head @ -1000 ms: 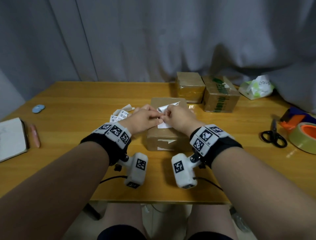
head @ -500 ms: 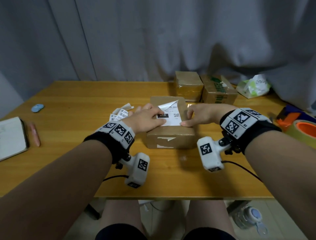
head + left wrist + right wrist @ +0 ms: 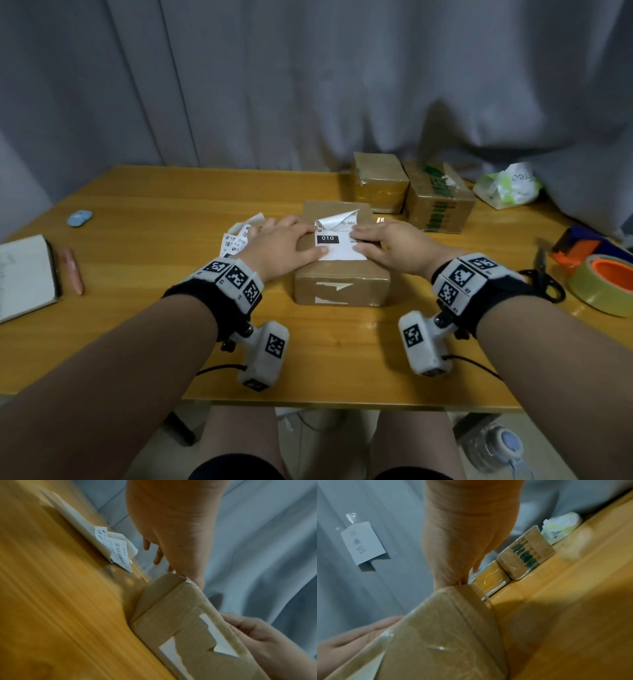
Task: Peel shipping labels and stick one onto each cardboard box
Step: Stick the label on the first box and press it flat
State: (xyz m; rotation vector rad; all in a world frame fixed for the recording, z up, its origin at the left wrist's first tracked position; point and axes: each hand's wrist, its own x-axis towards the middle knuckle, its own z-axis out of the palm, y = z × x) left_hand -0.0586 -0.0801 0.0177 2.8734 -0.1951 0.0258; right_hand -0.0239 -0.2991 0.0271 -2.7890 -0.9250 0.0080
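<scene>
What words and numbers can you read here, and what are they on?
"010": black bar on the shipping label atop the near box.
"30-551": same label, start hidden by its curled corner.
"010": loose labels, rest too small.
Green print on the far box: unreadable.

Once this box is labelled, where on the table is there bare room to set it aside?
Bare wood lies on the left between the white loose labels, the pink pen and the blue discs, and along the near edge of the wooden table. The right is crowded: two brown cardboard boxes, black scissors, yellow tape roll.
</scene>
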